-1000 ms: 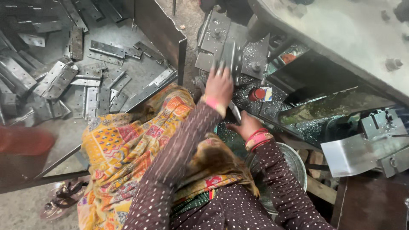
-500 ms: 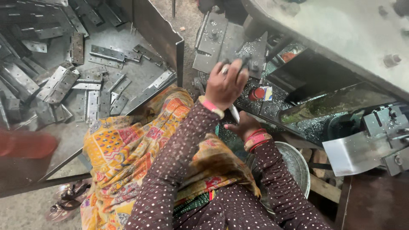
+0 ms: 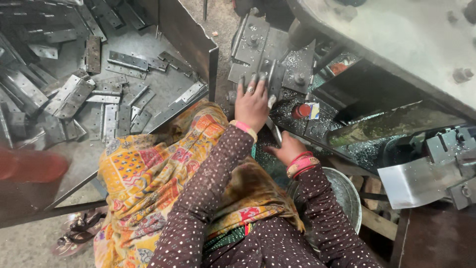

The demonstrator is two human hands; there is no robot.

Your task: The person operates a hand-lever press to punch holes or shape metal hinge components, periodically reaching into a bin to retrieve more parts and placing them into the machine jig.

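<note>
Pressing flat, the left hand (image 3: 253,101) is spread open on the machine's steel fixture (image 3: 265,54), steadying a metal strip (image 3: 274,130) that is loosely gripped by the right hand (image 3: 286,149).

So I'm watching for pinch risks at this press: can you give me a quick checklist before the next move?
1. Left hand clear of the grey steel die block: not ok, fingers rest on it.
2. Right hand clear of the die: ok, lower down.
3. Flat metal piece seated in die: cannot tell, hand covers it.
4. Tray of grey metal hinge plates within reach: ok.
5. Round metal bowl below: ok.
</note>
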